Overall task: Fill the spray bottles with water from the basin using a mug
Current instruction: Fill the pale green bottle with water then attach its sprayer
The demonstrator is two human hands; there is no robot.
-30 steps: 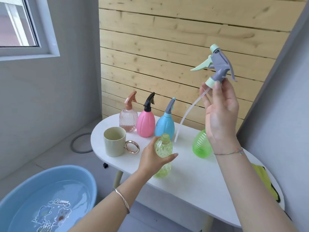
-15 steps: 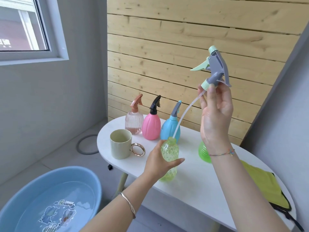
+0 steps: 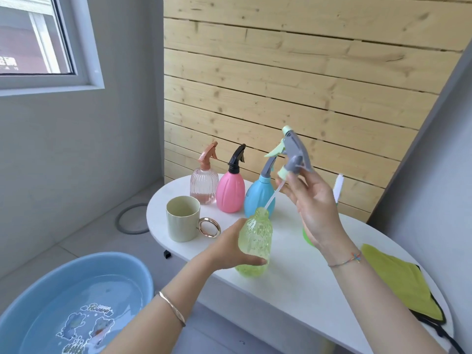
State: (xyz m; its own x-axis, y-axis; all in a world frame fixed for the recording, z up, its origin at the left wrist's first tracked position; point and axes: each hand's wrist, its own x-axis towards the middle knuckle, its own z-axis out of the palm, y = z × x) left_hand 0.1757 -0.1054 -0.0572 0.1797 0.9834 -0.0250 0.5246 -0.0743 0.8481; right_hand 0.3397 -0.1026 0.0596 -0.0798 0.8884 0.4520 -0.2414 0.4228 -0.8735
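My left hand [image 3: 227, 251] grips a yellow-green textured spray bottle [image 3: 255, 241] standing on the white table [image 3: 293, 284]. My right hand [image 3: 311, 208] pinches a grey and mint spray head [image 3: 291, 155] above it, and the head's white tube [image 3: 270, 198] runs down into the bottle's neck. A pale green mug [image 3: 182, 218] with a gold ring handle stands to the left. Behind stand a clear pink bottle [image 3: 203, 185], a pink bottle [image 3: 230, 190] and a blue bottle [image 3: 258, 198]. A blue basin [image 3: 76, 302] of water sits on the floor at lower left.
A bright green bottle [image 3: 306, 237] is mostly hidden behind my right wrist, with a white piece [image 3: 337, 187] standing above it. A yellow-green cloth [image 3: 401, 279] lies on the table's right end. A grey ring [image 3: 131, 218] lies on the floor. A wooden plank wall is behind.
My right hand has lowered the spray head, and its tube now enters the neck of the yellow-green bottle. My left hand keeps hold of the bottle.
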